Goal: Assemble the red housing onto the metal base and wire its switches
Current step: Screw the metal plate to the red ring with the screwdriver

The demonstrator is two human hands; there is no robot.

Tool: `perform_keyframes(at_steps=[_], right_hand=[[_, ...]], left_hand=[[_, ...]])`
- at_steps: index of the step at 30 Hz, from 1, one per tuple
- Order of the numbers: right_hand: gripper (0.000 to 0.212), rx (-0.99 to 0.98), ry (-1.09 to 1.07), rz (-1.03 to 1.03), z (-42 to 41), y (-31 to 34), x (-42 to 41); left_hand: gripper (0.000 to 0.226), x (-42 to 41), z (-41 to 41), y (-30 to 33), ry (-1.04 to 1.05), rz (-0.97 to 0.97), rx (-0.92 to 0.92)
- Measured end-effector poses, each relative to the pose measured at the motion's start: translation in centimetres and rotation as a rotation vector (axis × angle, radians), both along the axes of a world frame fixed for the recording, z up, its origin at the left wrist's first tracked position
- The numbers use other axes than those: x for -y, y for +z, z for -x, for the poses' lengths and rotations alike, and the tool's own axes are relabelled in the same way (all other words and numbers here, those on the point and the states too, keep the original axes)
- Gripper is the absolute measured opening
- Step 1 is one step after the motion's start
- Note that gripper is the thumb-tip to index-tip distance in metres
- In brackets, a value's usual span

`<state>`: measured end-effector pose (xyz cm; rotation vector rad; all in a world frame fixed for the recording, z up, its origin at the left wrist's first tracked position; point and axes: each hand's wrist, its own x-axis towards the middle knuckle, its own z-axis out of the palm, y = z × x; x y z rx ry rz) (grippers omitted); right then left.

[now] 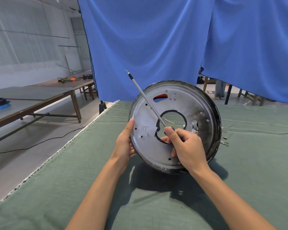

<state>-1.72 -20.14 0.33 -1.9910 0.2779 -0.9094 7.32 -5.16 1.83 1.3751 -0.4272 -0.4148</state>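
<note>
A round metal base (pixel 150 146) with a dark rim is tilted up on edge above the green cloth, its flat silver face toward me. A big central hole edged in black shows through it. Red housing (pixel 160 96) shows through an upper slot. My left hand (pixel 125 143) grips the base's left rim, thumb on the face. My right hand (pixel 184 146) holds a screwdriver (pixel 145 97) by its handle, fingers hooked at the central hole's edge; the long shaft points up and left. Wire ends with terminals (pixel 224 141) stick out at the right rim.
The green cloth covers the table (pixel 73 180), whose left edge runs diagonally. A blue curtain (pixel 156 39) hangs just behind. Wooden tables (pixel 40 95) with cables stand at the left. A person's legs (pixel 220 90) and chairs show under the curtain at the right.
</note>
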Motion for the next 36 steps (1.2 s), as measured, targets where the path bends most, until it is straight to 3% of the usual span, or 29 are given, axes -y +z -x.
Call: perform_keyframes(at_steps=[10,19,25,29,34,36], right_hand=[[0.063,0.013,0.023,-0.031,0.1,0.5,0.3],[0.062,0.026,0.027,-0.031,0.2,0.6,0.2],[0.069,-0.022,0.016,0.054,0.3,0.6,-0.1],[0.058,-0.020,0.030,0.087,0.4,1.3,-0.5],[0.049,-0.089,-0.032,0.149,1.6,3.4,-0.4],[0.045,-0.136,-0.058,0.173,2.5,3.8,-0.2]], left_hand=[[0.060,1.1,0.8,-0.5,-0.112,0.207,-0.016],[0.069,1.4,1.1,-0.3,-0.004,0.267,-0.077],[0.060,1.6,1.0,-0.6,0.074,0.315,-0.106],[0.060,1.8,0.4,-1.4,0.189,0.290,-0.115],[0.096,2.0,-0.1,-2.2,0.334,0.106,-0.112],[0.093,1.6,-0.6,-2.3,0.378,0.053,-0.143]])
